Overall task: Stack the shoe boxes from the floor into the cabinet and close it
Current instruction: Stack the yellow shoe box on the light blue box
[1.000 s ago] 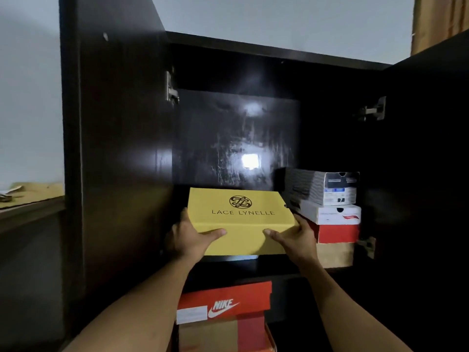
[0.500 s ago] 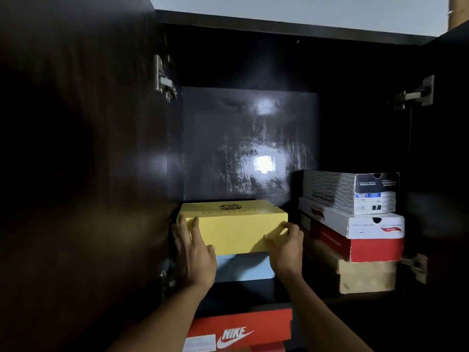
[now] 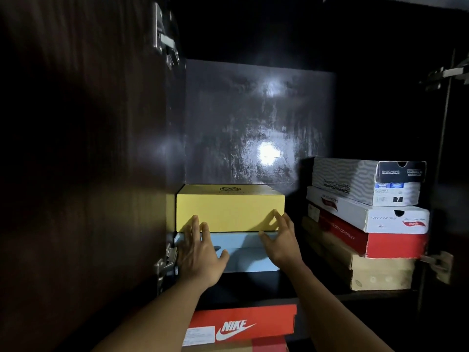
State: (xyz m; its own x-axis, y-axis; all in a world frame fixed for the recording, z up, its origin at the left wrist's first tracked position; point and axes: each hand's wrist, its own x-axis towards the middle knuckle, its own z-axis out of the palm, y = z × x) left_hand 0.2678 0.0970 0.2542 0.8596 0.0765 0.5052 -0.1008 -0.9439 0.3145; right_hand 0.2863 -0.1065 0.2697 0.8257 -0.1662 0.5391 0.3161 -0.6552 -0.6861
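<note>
- Releasing: my left hand (image 3: 200,255) and right hand (image 3: 281,242), earlier gripping the yellow box (image 3: 229,207), now lie open, fingertips against its front.
- It sits atop the blue box (image 3: 250,261) inside the cabinet (image 3: 253,110); 1 more stacked.

Open room lies at 12 o'clock above the yellow cardboard shoe box (image 3: 229,208), back to the glossy dark back panel (image 3: 253,118). At 3 o'clock a narrow gap separates it from the stack of grey, white, red and tan cardboard boxes (image 3: 368,217). At 9 o'clock the dark wooden door (image 3: 88,148) with metal hinges (image 3: 166,265) blocks passage. At 6 o'clock the pale blue box (image 3: 250,252) lies directly beneath.
</note>
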